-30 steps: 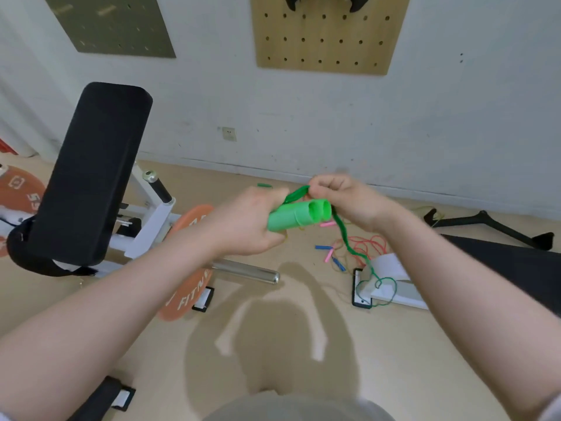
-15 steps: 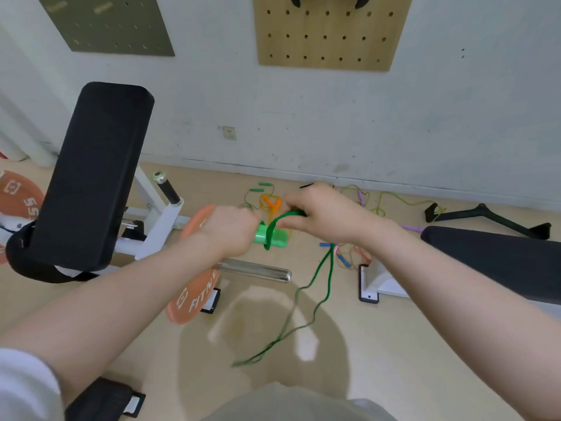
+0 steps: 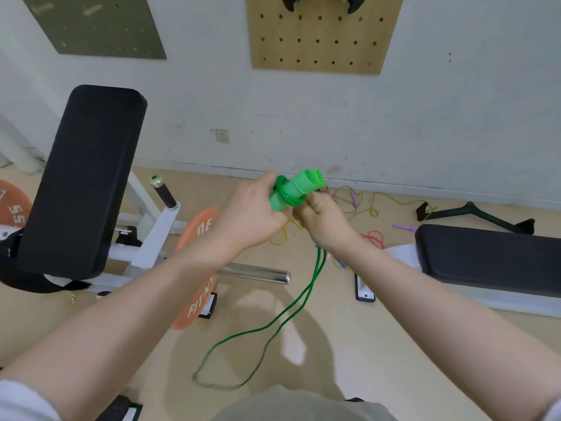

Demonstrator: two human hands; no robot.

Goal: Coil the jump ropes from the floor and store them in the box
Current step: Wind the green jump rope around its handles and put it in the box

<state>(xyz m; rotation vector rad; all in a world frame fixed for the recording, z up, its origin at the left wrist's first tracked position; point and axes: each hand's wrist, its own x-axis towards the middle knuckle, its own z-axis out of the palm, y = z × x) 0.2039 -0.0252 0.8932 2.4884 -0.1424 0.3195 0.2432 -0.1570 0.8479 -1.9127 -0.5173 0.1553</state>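
Observation:
My left hand (image 3: 252,212) grips the two bright green jump rope handles (image 3: 299,188), held together and tilted up to the right. A few turns of the green rope (image 3: 291,314) wrap around the handles. My right hand (image 3: 323,221) pinches the rope just below the handles. From there a doubled length hangs down and ends in a loop on the floor near my feet. Other jump ropes lie on the floor beyond my hands: a yellow-green one (image 3: 373,205), a yellow one (image 3: 280,237) and a red one (image 3: 375,238). No box is visible.
A black padded weight bench (image 3: 82,177) with a white frame stands at left, next to an orange weight plate (image 3: 197,268) and a chrome bar (image 3: 258,275). A flat black bench (image 3: 491,256) lies at right. The wall with a wooden pegboard (image 3: 321,34) is ahead.
The handles tilted upward and rose toward the wall. My right hand moved from above the handles to below them, carrying the rope around. The loose loop on the floor grew shorter.

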